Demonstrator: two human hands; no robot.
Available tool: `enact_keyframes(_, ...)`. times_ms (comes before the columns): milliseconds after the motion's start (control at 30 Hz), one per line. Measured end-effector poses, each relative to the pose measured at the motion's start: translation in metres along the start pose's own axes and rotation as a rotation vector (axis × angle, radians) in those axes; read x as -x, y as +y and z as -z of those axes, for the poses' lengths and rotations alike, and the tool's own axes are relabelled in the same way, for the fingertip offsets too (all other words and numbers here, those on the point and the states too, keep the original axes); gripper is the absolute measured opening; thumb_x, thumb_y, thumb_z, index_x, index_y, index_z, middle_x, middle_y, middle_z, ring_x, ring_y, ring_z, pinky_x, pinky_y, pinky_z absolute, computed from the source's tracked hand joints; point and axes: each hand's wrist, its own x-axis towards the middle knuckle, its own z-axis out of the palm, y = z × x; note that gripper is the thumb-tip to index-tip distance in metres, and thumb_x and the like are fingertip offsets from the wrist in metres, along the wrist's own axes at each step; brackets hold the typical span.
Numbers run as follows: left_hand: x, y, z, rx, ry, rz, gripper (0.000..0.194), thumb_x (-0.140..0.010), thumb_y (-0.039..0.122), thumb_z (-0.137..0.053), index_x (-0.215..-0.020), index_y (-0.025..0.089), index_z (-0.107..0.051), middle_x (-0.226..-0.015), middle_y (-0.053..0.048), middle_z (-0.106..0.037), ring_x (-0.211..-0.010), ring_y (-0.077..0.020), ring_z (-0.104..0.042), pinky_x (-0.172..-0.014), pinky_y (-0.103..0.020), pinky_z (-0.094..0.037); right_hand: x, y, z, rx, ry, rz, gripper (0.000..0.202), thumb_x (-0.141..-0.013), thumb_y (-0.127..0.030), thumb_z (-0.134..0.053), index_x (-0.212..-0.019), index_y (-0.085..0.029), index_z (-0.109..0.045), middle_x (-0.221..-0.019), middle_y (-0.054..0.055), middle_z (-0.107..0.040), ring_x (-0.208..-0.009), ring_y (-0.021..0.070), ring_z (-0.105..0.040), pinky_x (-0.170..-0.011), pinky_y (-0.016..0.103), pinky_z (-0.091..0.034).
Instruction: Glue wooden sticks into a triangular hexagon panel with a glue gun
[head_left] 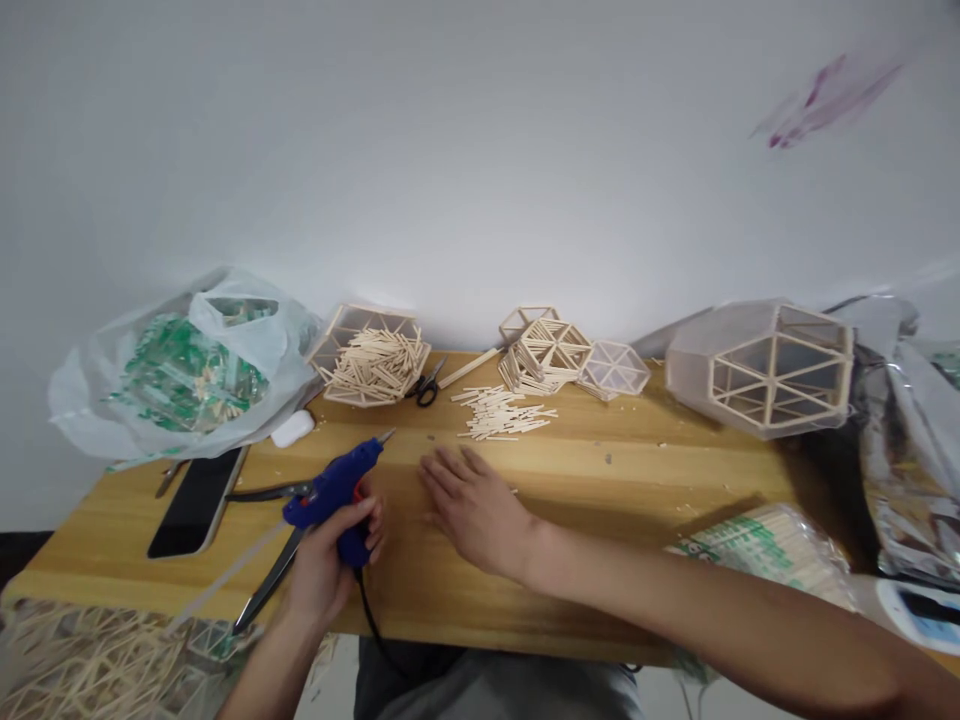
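Observation:
My left hand (337, 550) is wrapped round the handle of a blue hot glue gun (334, 485), whose nozzle points up and to the right. A long translucent glue stick (232, 580) trails from its back end. My right hand (476, 510) lies palm down on the wooden table (600, 600), fingers stretched forward; anything under the palm is hidden. Just beyond the fingertips is a loose pile of short wooden sticks (502, 412). Behind it stand stacked hexagonal stick frames (551, 350) and a small covered hexagonal piece (615, 368).
At left are a plastic bag (292, 330), a phone (196, 505), a white case (292, 428) and black-handled pliers (274, 580). Scissors (427, 388) lie beside a hexagonal holder full of sticks (375, 365). A large covered hexagonal frame (761, 370) and packaged sticks (772, 550) are at right.

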Motion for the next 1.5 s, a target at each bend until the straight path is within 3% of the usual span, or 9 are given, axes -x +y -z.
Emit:
enact_keyframes(167, 0.007, -0.027, 0.020, -0.069, 0.083, -0.094, 0.029, -0.073, 0.034, -0.083, -0.072, 0.016, -0.061, -0.059, 0.002, -0.054, -0.045, -0.0100, -0.047, -0.039, -0.021, -0.039, -0.011, 0.000, -0.010, 0.002, 0.008, -0.004, 0.054, -0.109, -0.039, -0.049, -0.150, -0.004, -0.054, -0.161, 0.019, -0.051, -0.152, 0.0357, -0.043, -0.121, 0.055, -0.043)
enact_keyframes(433, 0.003, -0.045, 0.033, -0.149, 0.100, -0.088, 0.028, -0.080, 0.039, -0.082, -0.080, 0.017, -0.063, -0.060, 0.003, -0.056, -0.048, -0.0102, -0.050, -0.043, -0.022, -0.041, -0.007, 0.004, -0.001, -0.003, -0.034, 0.045, 0.052, -0.111, -0.036, -0.046, -0.150, -0.003, -0.055, -0.158, 0.017, -0.054, -0.151, 0.0359, -0.044, -0.121, 0.055, -0.044)
enact_keyframes(833, 0.002, -0.051, 0.040, -0.153, 0.094, -0.038, 0.030, -0.082, 0.040, -0.082, -0.082, 0.018, -0.062, -0.063, 0.003, -0.056, -0.051, -0.0104, -0.051, -0.045, -0.023, -0.043, -0.025, 0.000, -0.004, -0.041, -0.051, -0.006, 0.056, -0.109, -0.039, -0.049, -0.151, -0.001, -0.054, -0.161, 0.020, -0.050, -0.153, 0.0366, -0.042, -0.125, 0.056, -0.038)
enact_keyframes(1100, 0.004, -0.048, 0.037, -0.146, 0.105, -0.047, 0.030, -0.080, 0.041, -0.081, -0.082, 0.018, -0.061, -0.062, 0.003, -0.056, -0.050, -0.0106, -0.050, -0.044, -0.023, -0.041, -0.002, 0.006, 0.009, -0.091, -0.083, 0.028, 0.052, -0.112, -0.039, -0.044, -0.150, -0.005, -0.055, -0.158, 0.016, -0.054, -0.148, 0.0330, -0.049, -0.122, 0.053, -0.041)
enact_keyframes(1267, 0.003, -0.052, 0.040, -0.161, 0.096, -0.055, 0.028, -0.083, 0.039, -0.080, -0.083, 0.018, -0.062, -0.064, 0.003, -0.057, -0.052, -0.0105, -0.051, -0.046, -0.023, -0.043, -0.006, 0.005, 0.003, -0.075, -0.080, 0.001, 0.054, -0.112, -0.038, -0.042, -0.154, -0.005, -0.050, -0.163, 0.016, -0.047, -0.154, 0.0332, -0.042, -0.124, 0.055, -0.037)
enact_keyframes(1500, 0.001, -0.051, 0.039, -0.153, 0.107, -0.052, 0.030, -0.080, 0.040, -0.083, -0.083, 0.018, -0.062, -0.063, 0.004, -0.057, -0.050, -0.0102, -0.051, -0.044, -0.022, -0.042, -0.018, 0.009, -0.003, -0.053, -0.056, 0.027, 0.052, -0.111, -0.037, -0.046, -0.151, -0.006, -0.054, -0.162, 0.016, -0.050, -0.153, 0.0338, -0.043, -0.124, 0.054, -0.038)
